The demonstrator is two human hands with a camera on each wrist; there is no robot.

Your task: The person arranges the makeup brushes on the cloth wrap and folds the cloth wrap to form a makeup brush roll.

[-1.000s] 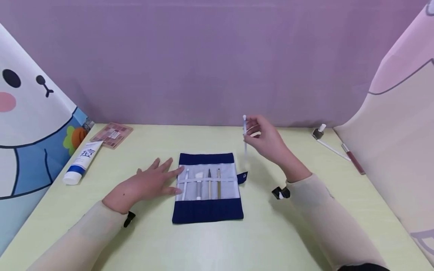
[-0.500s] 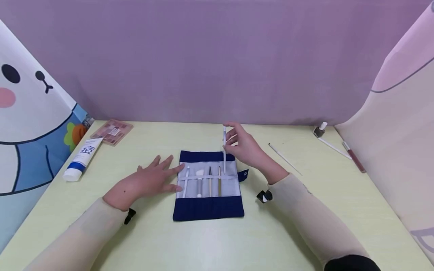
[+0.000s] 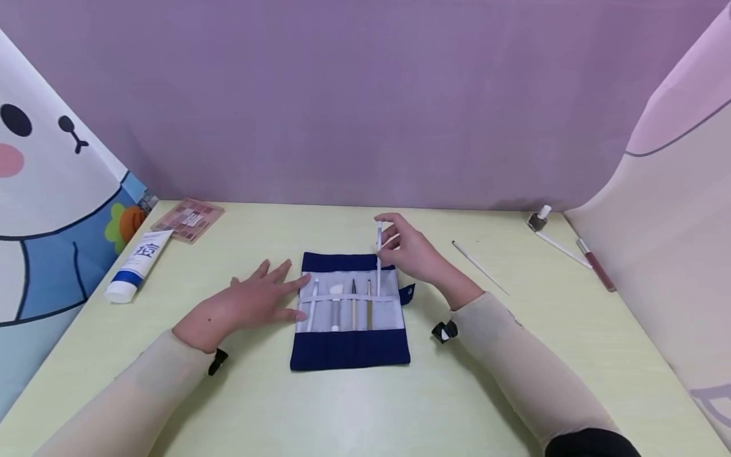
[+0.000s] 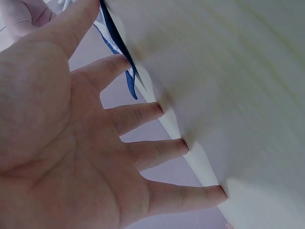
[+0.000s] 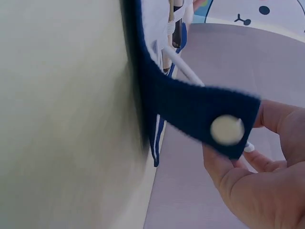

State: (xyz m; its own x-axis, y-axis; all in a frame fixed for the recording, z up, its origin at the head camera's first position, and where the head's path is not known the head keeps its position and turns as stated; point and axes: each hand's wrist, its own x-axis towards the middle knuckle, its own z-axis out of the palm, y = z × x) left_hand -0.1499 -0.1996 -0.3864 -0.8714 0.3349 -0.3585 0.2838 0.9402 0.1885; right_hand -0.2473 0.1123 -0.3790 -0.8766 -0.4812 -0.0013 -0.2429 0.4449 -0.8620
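A navy fabric roll-up pouch [image 3: 351,350] lies unfolded, its grey lining crossed by an elastic band [image 3: 348,298]. Several slim tools stand under the band, among them a white-headed brush [image 3: 335,311] and a brown-handled one [image 3: 369,314]. My left hand [image 3: 254,309] is spread flat, index fingertip and thumb at the pouch's left edge. With thumb and fingers, my right hand [image 3: 412,252] pinches a slim white stick [image 3: 379,279] upright over the pouch's right side, its lower end at the band. In the right wrist view, the snap tab [image 5: 190,107] partly hides the stick.
At the left lie a white-and-blue tube [image 3: 139,263] and a pink palette [image 3: 191,220]. Right of my right hand is a thin white stick [image 3: 478,266]. Farther right are a small dark bottle [image 3: 538,220], a white stick [image 3: 562,249] and a red-brown tube [image 3: 598,268].
My right hand has moved left with the white stick, from beside the pouch to over its right side, then slightly lower. Its arm uncovers a stick on the table. The left hand stays put.
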